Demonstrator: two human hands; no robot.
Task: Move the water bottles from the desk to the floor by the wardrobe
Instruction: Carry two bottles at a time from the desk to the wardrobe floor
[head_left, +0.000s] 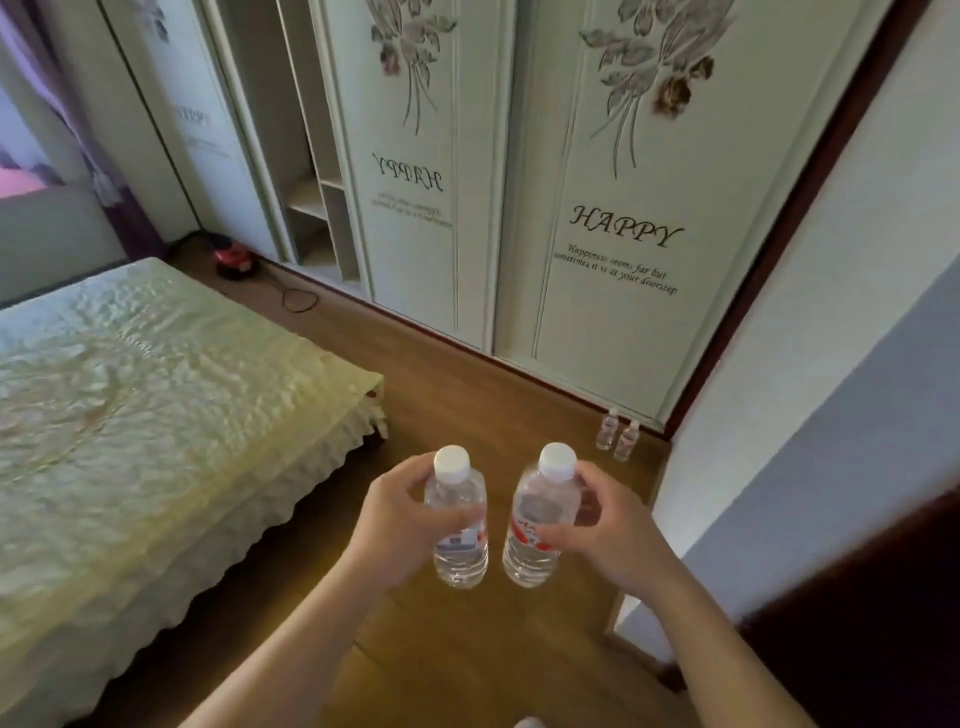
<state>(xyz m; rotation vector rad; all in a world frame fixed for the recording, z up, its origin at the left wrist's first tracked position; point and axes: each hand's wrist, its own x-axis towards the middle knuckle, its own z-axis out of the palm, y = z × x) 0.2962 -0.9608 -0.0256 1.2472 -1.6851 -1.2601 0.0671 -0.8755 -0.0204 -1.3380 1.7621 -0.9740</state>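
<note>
Each hand grips an upright bottle above the floor (441, 649): left hand (395, 525) fingers around one bottle (457, 525), right hand (602, 530) around another (540, 519). Two more bottles (618, 435) stand by the wardrobe (597, 312).

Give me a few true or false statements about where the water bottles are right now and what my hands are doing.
1. Each hand holds one capped water bottle. True: the left hand grips the left bottle, the right hand grips the right bottle.
2. No bottles are on the floor yet. False: two small bottles already stand on the wooden floor by the wardrobe.
3. The held bottles have blue caps. False: both caps are white.
4. All wardrobe doors are shut. False: one section stands open, showing shelves.
5. A bed lies to the left. True.
</note>
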